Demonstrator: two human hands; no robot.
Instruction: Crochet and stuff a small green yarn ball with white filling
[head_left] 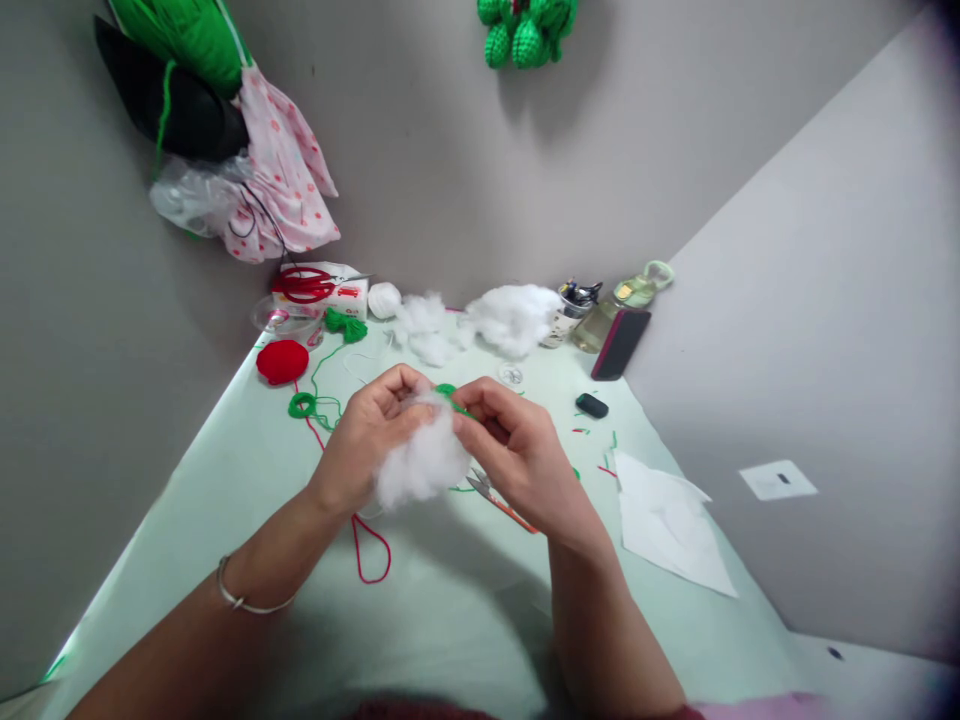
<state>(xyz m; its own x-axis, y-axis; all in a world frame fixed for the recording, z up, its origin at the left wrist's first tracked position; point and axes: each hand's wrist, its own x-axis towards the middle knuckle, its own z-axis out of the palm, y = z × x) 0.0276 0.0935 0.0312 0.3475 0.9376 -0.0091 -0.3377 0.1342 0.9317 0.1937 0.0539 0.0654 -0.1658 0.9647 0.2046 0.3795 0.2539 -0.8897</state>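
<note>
Got white fluff [424, 462] pinched in the left hand [358, 440] and some green yarn [445, 389] in the right hand's [525, 455] fingers. Hanging wispy and shapeless between both, tbh. Probably feather-light, squishy, easy to tear, so best held loosely up top, near the denser, cordlike green.

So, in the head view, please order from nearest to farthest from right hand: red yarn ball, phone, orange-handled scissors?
1. Orange-handled scissors, partly hidden by the right hand.
2. Phone, off to the right.
3. Red yarn ball, on the left.
</note>
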